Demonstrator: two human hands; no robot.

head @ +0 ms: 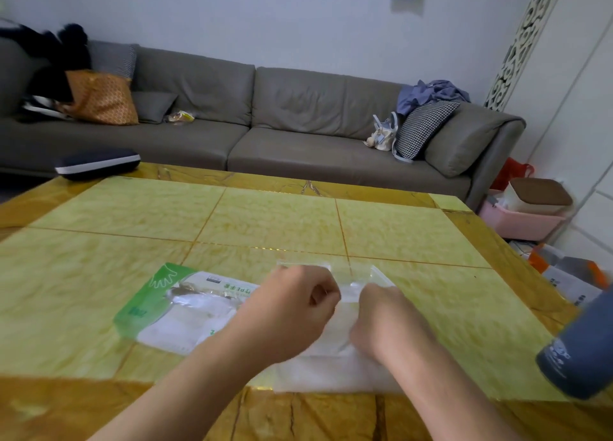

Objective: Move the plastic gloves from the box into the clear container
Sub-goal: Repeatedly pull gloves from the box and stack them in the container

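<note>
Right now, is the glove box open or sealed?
Open: the glove box lies flat, its top panel torn away, with pale plastic showing through the hole.

Clear container (358, 275) mostly hidden behind both hands. Dark bottle (578, 347) cropped at right edge. Box (172, 308) print too blurred to read.

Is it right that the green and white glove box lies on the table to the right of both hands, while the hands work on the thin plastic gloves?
Not quite. In the head view the green and white glove box lies to the left of both hands, not the right. The rest holds: the left hand and right hand work on the thin plastic gloves on the yellow tiled table.
</note>
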